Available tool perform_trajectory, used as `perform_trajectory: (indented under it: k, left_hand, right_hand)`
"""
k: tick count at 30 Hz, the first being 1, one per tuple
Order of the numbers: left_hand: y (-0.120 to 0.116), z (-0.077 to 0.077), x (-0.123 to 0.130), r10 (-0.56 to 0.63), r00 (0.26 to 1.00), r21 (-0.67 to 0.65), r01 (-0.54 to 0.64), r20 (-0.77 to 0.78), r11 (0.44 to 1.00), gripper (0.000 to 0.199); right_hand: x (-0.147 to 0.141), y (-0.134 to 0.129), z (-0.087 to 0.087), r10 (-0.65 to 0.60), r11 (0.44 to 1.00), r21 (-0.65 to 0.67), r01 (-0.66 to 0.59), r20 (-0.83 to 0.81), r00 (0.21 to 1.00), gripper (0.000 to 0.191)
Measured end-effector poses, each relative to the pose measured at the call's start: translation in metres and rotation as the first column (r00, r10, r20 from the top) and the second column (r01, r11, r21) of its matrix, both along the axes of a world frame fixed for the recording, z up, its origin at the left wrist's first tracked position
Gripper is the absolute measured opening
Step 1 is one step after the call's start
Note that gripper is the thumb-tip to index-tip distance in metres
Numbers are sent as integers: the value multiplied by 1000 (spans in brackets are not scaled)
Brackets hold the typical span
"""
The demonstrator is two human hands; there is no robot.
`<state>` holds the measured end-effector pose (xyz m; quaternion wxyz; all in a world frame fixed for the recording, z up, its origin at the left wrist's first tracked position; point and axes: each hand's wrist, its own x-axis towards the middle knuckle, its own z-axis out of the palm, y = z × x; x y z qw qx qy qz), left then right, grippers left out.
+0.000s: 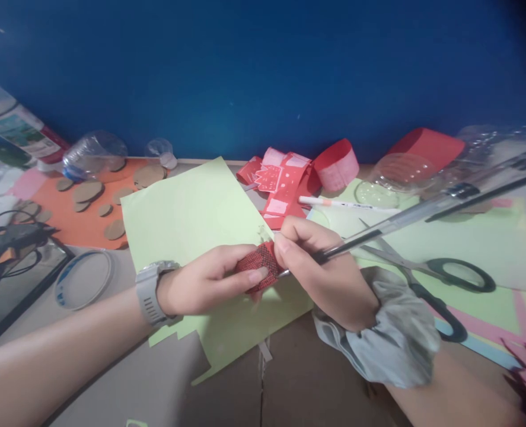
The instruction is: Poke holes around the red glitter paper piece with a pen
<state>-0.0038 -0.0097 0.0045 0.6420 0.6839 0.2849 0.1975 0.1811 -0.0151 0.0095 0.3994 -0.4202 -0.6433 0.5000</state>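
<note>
The left hand (200,279) is clamped on a small red piece (265,255), which is above the green paper (182,213). The right hand (329,287) grips a pen (364,237); its tip is at the piece's right side, but I cannot tell if they touch. Scissors (423,270) lie to the right.

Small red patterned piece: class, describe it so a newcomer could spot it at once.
Start at the large light-green sheet before the blue panel, then find the watch-wearing left hand over it. Held between its thumb and fingers is the small red patterned piece. Its dense dark pattern sets it apart from the red paper strips behind, which carry pale pink patches.
</note>
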Motion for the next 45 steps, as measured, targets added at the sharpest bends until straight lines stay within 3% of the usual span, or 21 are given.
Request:
perform_trajectory:
  k: [45]
  left_hand:
    - [0,-2,-1,4,1000,-11,-4,6,1000,20]
  right_hand:
    - [2,-1,-1,-9,999,31,9,-23,1000,30]
